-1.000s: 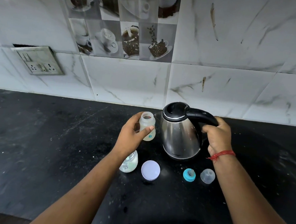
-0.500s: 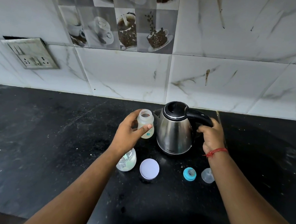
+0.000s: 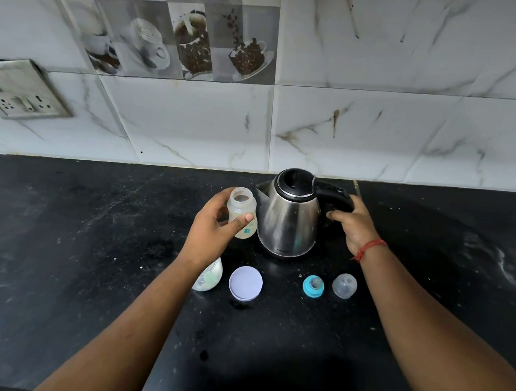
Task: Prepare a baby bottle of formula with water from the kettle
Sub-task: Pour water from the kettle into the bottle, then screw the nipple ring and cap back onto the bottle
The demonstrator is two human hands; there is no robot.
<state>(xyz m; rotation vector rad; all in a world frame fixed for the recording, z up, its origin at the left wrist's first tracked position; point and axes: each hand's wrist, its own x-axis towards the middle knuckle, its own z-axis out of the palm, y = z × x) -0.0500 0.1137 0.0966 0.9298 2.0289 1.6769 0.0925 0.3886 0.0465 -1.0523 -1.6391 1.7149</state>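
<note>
My left hand (image 3: pixel 213 229) grips a small clear baby bottle (image 3: pixel 241 209), uncapped and upright, just left of the kettle's spout. The steel kettle (image 3: pixel 288 223) with its black lid stands on the black counter (image 3: pixel 83 246). My right hand (image 3: pixel 354 224) is wrapped around the kettle's black handle (image 3: pixel 331 194). In front of the kettle lie a blue teat ring (image 3: pixel 313 286) and a clear bottle cap (image 3: pixel 344 286).
A clear jar (image 3: pixel 209 278) lies partly hidden under my left wrist, with a pale round lid (image 3: pixel 245 283) beside it. A switch socket plate (image 3: pixel 23 93) sits on the marble-tiled wall at the left. The wall runs along the counter's back edge.
The kettle has come down from a slight lift and now sits on the counter. The bottle stays beside the spout. The camera has tilted a little upward.
</note>
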